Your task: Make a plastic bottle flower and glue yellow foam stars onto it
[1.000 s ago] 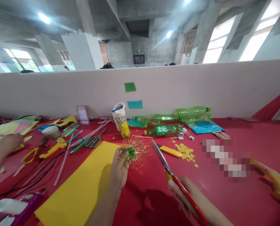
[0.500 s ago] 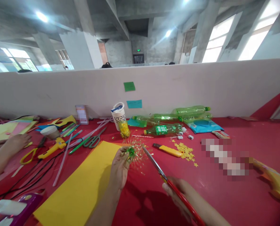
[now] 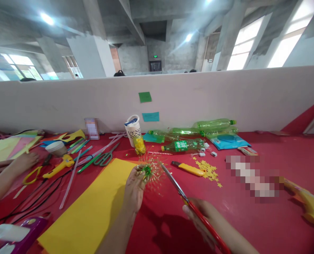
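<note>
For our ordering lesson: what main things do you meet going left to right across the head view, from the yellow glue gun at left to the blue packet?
Yellow glue gun, grey scissors, left hand, fringed green plastic piece, right hand with red-handled scissors, blue packet.

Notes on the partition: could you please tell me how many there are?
2: a green note, and a blue note below it, both on the partition. Neither is covered.
</note>
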Demonstrator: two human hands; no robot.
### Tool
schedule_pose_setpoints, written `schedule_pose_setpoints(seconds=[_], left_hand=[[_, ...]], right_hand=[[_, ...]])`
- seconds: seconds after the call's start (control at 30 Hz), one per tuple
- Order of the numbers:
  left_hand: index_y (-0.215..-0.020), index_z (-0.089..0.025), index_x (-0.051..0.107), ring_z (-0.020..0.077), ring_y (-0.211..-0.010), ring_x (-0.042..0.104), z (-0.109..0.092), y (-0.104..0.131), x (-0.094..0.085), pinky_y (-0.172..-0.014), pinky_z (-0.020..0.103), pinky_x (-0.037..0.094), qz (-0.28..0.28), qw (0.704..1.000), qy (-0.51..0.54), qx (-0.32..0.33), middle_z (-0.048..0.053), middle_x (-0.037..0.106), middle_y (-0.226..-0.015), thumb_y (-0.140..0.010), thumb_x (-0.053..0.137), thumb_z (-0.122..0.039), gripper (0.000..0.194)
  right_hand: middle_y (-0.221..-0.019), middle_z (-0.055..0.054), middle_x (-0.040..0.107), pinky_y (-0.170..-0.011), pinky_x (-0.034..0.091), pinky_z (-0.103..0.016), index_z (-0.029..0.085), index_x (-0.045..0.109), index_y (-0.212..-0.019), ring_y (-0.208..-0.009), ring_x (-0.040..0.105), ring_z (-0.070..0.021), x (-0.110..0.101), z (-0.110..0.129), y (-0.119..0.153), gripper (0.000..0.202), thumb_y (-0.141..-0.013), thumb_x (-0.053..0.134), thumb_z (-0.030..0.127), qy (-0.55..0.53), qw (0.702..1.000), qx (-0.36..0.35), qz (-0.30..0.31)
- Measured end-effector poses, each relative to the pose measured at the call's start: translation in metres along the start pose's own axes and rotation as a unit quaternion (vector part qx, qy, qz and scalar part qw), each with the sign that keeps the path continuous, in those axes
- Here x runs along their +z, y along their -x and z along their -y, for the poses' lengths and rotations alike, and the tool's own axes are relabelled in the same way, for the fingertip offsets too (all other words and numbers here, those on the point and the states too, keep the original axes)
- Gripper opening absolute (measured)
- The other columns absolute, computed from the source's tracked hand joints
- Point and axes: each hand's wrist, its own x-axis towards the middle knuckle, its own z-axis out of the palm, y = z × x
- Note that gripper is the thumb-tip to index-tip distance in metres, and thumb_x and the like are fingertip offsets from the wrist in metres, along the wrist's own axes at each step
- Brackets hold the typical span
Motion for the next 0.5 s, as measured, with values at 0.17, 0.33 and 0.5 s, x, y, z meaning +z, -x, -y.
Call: schedule_pose_setpoints(seconds=[0.17,0.33,0.5], left_hand=[[-0.091,-0.021,0.063,0.0130,-0.086,0.062,-0.0012,0.0009,0.0018,-0.083,0.027,0.047,-0.009,1.000,-0.008,-0.003,0.000,0.067,-0.091,-0.070,0.071,-0.019,0.023],[-0.090,-0.021,0.063,0.0140,-0.085,0.063,-0.0005,0.0009,0.0017,-0.081,0.028,0.046,-0.010,1.000,-0.013,-0.003,0.001,0.067,-0.091,-0.069,0.071,-0.019,0.023],[-0.090,-0.023,0.063,0.0132,-0.083,0.062,0.0002,0.0017,0.0008,-0.078,0.026,0.047,-0.003,1.000,-0.015,0.002,-0.001,0.067,-0.089,-0.071,0.069,-0.019,0.020]], right_hand=[[-0.054,0.007,0.032,-0.042,0.026,-0.020,0.021,0.035,-0.067,-0.046,0.034,-0.0084,-0.0003,0.0024,0.0002,0.050,-0.080,0.043,0.069,0.006,1.000,-0.001,-0.002],[-0.056,0.006,0.031,-0.043,0.026,-0.020,0.022,0.032,-0.065,-0.050,0.034,-0.0090,-0.0013,0.0045,0.0008,0.050,-0.080,0.045,0.067,0.014,1.000,-0.013,0.002],[-0.059,0.005,0.030,-0.045,0.025,-0.020,0.021,0.033,-0.064,-0.053,0.031,-0.0090,0.0001,-0.0025,-0.0018,0.047,-0.082,0.045,0.063,0.026,0.999,-0.026,-0.014]])
